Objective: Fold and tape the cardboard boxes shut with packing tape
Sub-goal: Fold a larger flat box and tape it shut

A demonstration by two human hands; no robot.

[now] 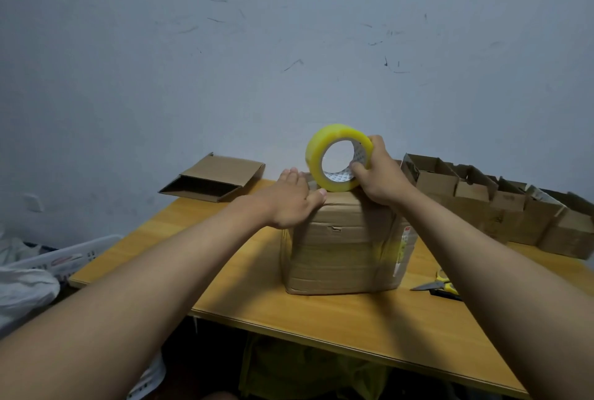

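A closed cardboard box (344, 248), wrapped in clear tape bands, stands in the middle of the wooden table (244, 297). My left hand (291, 202) lies flat on the box's top left edge, thumb stretched toward the tape. My right hand (379, 173) grips a yellowish roll of packing tape (316, 155), thumb through its core, holding it upright on the far top edge of the box.
A flat folded box (215, 178) lies at the table's far left. A row of open cardboard boxes (501, 203) lines the far right. Yellow-handled scissors (437, 284) lie right of the taped box. A white basket (64, 258) sits left of the table.
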